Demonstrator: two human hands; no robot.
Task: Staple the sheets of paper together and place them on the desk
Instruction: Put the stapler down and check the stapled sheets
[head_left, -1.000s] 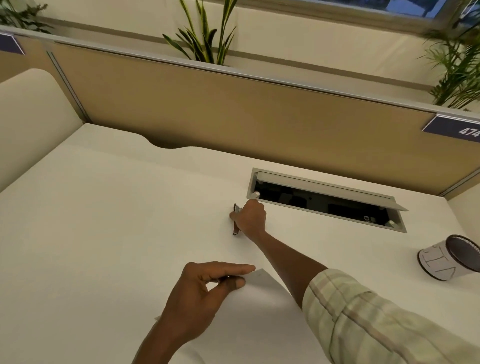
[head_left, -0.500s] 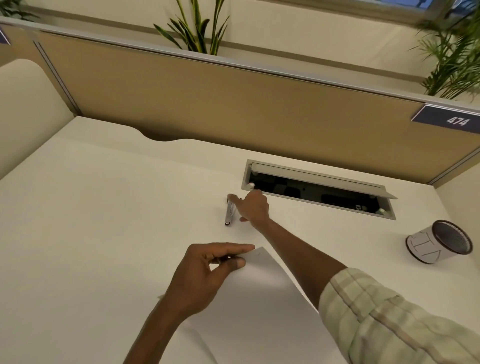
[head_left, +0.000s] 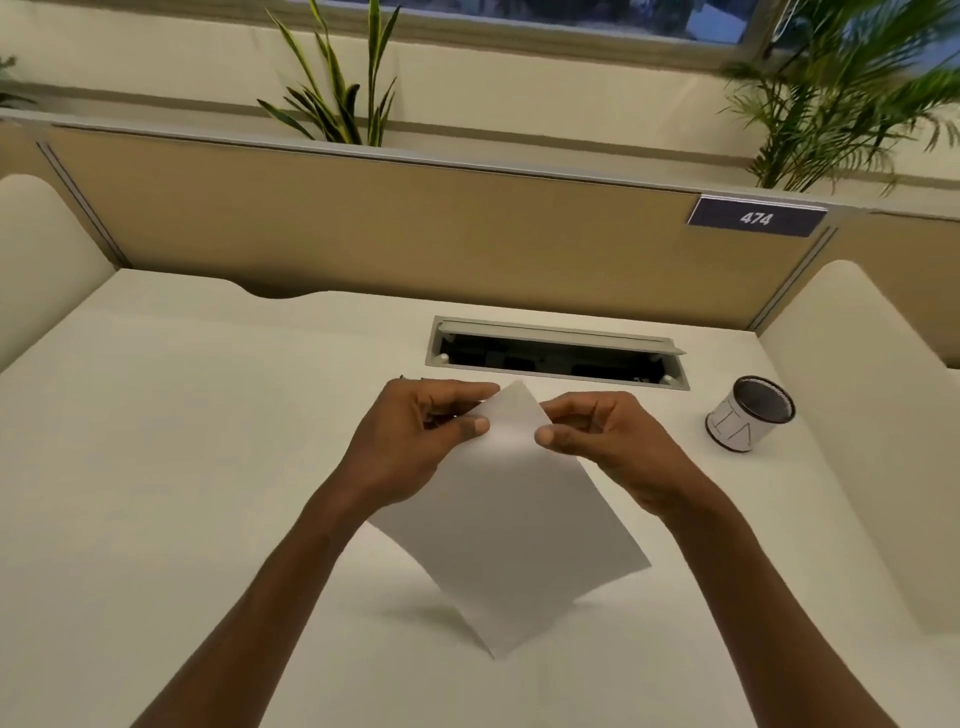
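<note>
The white sheets of paper (head_left: 509, 530) hang tilted above the desk (head_left: 156, 467), lifted by their far corner, with the lower corner near the desk surface. My left hand (head_left: 415, 431) pinches that far corner from the left, thumb on top. My right hand (head_left: 602, 441) pinches the same corner from the right. The small stapler is almost hidden behind my left hand; only a dark tip (head_left: 401, 376) shows just past the knuckles.
An open cable hatch (head_left: 556, 353) is set into the desk just beyond my hands. A mesh pen cup (head_left: 748, 415) lies tilted at the right. A tan partition (head_left: 363, 223) closes the back, and padded side dividers (head_left: 857, 415) flank the desk.
My right hand let go of the stapler on the desk and came back to the paper's far corner. The sheets have been lifted off the desk, and the view tilted up.
</note>
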